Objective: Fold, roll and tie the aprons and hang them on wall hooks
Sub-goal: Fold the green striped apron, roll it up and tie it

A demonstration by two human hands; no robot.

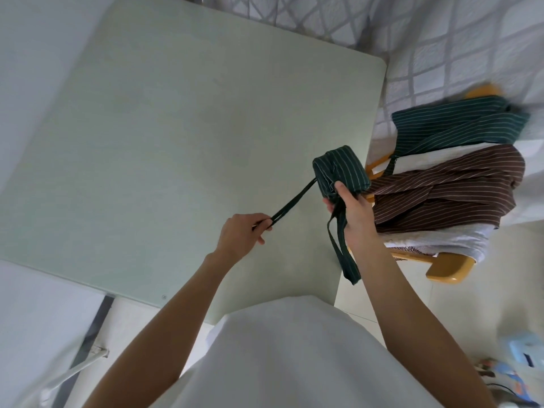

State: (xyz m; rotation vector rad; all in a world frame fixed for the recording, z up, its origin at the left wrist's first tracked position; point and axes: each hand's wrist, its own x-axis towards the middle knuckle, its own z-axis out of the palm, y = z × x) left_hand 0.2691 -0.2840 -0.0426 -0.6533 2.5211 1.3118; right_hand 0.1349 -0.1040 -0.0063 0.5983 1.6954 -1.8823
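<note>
While the dark green pin-striped apron roll [341,170] is held just above the near right part of the pale green rectangular tabletop [164,136], the tie is not yet made, and that is where trouble is judged most likely. Nearest the table's front edge, a broad dark green strap [344,254] hangs loose below the right hand [354,213]; it could be snagged on the table corner or left out of the knot. That hand is closed around the roll's lower end, thumb pressed on the fabric. If the grasp is relaxed while tension is applied, the roll could be expected to spring open.

Further in over the table, the left hand [243,234] is pinched on a thin dark green cord [290,203], which is drawn taut from the roll as a doubled line. Should it be pulled too hard or at a slant, the roll could be dragged from the right hand, or the layers skewed.

Beyond the table's right edge, a yellow wooden chair [447,267] is loaded with a brown pin-striped apron [447,189] and a second green striped apron [459,125], draped over pale cloth. The trailing strap could be caught on that pile.
</note>
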